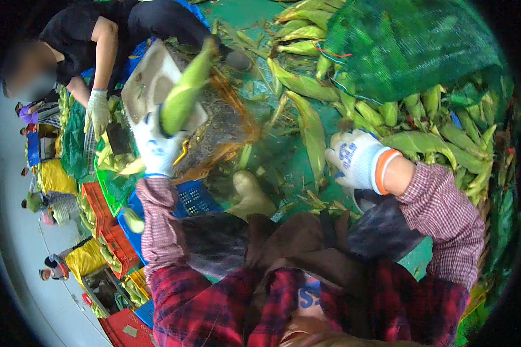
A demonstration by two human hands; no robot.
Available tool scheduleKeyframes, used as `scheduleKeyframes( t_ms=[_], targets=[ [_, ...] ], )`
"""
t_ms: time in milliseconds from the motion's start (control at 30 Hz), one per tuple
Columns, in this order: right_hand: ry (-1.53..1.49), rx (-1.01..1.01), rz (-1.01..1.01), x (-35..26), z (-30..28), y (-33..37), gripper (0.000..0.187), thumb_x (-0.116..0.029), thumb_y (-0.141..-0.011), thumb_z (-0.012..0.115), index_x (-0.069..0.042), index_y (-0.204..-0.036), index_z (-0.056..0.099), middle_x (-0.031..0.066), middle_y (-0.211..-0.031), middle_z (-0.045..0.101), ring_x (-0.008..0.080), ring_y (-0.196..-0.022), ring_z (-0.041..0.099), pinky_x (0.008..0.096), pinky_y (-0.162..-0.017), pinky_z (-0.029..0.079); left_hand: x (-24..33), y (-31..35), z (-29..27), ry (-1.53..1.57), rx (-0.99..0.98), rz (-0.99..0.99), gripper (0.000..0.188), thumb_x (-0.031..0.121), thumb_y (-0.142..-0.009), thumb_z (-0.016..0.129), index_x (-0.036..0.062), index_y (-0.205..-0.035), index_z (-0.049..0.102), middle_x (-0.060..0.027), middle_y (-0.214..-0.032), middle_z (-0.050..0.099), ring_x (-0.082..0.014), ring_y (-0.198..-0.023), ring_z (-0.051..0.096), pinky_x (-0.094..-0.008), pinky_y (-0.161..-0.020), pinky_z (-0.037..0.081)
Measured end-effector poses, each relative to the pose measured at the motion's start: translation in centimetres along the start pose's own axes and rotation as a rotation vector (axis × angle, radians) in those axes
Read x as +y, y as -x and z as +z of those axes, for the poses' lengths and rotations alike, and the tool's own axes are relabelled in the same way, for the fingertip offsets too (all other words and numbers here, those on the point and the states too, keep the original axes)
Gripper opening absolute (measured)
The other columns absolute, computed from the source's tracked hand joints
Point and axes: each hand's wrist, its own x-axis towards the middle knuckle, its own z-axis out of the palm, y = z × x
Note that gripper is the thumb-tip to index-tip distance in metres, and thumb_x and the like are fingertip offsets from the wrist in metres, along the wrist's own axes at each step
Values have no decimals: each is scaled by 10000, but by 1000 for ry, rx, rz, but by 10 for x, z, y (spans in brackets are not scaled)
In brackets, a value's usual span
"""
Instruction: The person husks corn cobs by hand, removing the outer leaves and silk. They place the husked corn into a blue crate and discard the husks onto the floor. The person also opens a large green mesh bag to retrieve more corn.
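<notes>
Plaid shirt (202,306) up close, green corn ear (186,89) held out beyond

The ear tilts above the right edge of a white tray (147,69), the fingers of the gloved left hand (156,147) wrapped around its lower end. A curved yellow strip (182,151) shows beside that glove. The gloved right hand (356,159) is at the left edge of the corn pile (428,141) on the green floor (286,153); its fingers are bent, and whether they pinch anything I cannot tell. A green mesh bag (411,46) covers the pile's far edge. A co-worker's gloved hand (97,110) hangs near the tray's left edge
</notes>
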Motion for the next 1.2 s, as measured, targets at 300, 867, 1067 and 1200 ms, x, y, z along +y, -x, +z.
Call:
scheduleKeyframes(
  t_ms=[300,867,1067,1200],
  targets=[
    [-29,-41,-11,-11,-5,-2,392,-384,-790,701,-56,-1003,676,144,-907,674,322,-970,618,418,-856,470,68,5,101,380,27,98,668,283,-732,814,25,-1301,577,-206,-1232,632,-377,-1094,617,-424,-989,478],
    [-39,-58,-18,-6,-21,0,477,-408,-811,690,-72,-1144,634,164,-1062,655,329,-1066,606,432,-920,462,243,125,358,953,-876,-673,943,343,-592,920,-49,-1334,488,-226,-1238,640,-300,-1104,649,-374,-946,530],
    [-12,-62,68,3,-9,4,436,-411,-785,698,-89,-1077,663,147,-1016,655,314,-959,643,423,-814,493,232,129,261,1324,-676,-614,831,75,-610,902,-14,-1320,480,-142,-1177,657,-252,-1084,636,-346,-928,533],
    [10,23,7,-2,-5,0,409,-412,-792,696,-93,-1046,671,125,-991,673,315,-956,645,432,-828,496,186,116,203,1610,-486,-586,801,30,-661,856,7,-1349,446,-125,-1213,627,-239,-1065,633,-346,-893,545]
  ],
)
